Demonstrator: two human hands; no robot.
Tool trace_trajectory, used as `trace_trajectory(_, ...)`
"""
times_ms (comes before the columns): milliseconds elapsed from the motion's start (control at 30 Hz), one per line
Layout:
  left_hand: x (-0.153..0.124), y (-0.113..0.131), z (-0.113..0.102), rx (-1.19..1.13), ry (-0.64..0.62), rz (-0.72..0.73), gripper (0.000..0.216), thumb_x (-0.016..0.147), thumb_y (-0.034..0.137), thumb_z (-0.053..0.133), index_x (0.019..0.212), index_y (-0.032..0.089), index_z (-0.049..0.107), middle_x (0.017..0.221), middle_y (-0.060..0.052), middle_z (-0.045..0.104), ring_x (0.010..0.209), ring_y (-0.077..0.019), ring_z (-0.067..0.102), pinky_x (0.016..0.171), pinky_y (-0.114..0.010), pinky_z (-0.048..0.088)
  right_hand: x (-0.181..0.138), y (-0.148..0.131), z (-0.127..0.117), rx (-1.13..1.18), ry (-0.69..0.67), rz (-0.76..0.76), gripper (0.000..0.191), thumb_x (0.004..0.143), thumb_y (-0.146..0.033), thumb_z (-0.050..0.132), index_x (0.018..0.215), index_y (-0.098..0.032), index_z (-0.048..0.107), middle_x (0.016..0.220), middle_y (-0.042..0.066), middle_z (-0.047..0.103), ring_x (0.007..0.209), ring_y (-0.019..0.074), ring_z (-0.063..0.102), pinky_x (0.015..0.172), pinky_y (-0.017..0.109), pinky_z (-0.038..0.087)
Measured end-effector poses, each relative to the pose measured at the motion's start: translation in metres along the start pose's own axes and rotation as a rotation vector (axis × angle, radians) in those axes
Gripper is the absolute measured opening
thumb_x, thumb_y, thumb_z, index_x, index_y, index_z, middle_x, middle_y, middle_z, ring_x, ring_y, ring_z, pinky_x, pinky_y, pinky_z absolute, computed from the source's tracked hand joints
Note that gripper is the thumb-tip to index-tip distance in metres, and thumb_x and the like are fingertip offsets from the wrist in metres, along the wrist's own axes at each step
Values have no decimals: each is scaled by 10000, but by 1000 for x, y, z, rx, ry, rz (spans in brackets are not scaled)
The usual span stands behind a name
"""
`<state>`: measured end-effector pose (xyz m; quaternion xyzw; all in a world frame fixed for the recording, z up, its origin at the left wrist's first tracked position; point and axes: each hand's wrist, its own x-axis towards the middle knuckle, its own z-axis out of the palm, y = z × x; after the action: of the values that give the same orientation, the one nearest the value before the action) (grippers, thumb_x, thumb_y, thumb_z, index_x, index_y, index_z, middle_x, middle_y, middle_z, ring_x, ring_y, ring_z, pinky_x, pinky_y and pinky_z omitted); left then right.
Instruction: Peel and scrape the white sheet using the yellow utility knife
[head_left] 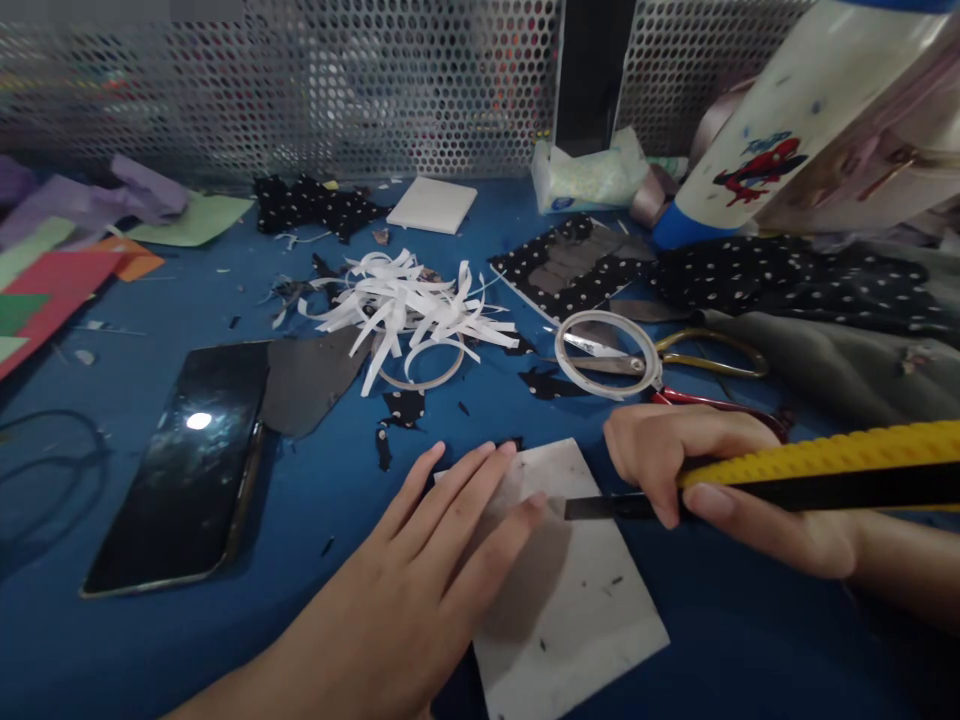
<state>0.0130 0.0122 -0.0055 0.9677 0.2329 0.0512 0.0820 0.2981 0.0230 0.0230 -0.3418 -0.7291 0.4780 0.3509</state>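
My left hand point(420, 570) lies flat on a white rectangular sheet point(577, 610), its fingers spread over the sheet's upper left part. Small dark scraps dot the sheet. In my right hand point(690, 465) is a yellow and black utility knife point(840, 475), gripped by the fingers and thumb. Its bare blade point(600, 507) points left above the sheet, close to my left index fingertip. Whether the blade touches the sheet I cannot tell. Part of the sheet is hidden under my left hand.
A phone point(180, 460) lies at left beside grey fabric point(315, 380). White paper strips point(405, 300) are heaped behind my hands. Scissors point(712, 352) and a tape roll point(607, 390) sit at right. A bottle point(787, 130) and perforated metal panel point(420, 90) stand behind.
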Motion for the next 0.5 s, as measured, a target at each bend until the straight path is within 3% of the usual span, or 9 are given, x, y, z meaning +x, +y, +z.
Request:
trace_trajectory(267,1,-1,-2,28,-33,18,1178,707,833,619,1588,153,234,1679,-177,138,1555,-360,122,1238,-524,-37,1,3,4,5,-4,-49,373,963,-397,600,660,-191,531,647,-16,455,606,122,458,539,273,356)
trace_trajectory(400,0,-2,-2,22,-45,26,1144,750,841,557,1602,167,197,1690,-157,96,1559,-349,107,1234,-506,-52,2,5,2,-48,-41,-53,307,896,-336,703,663,-168,594,771,2,494,689,108,521,606,249,424)
trace_trajectory(500,0,-3,-2,51,-52,37,1204,695,843,616,1601,170,195,1692,-154,80,1556,-358,118,1237,-500,-20,3,6,1,-42,-35,-44,239,866,-297,754,700,-173,634,808,12,551,723,114,576,646,250,464)
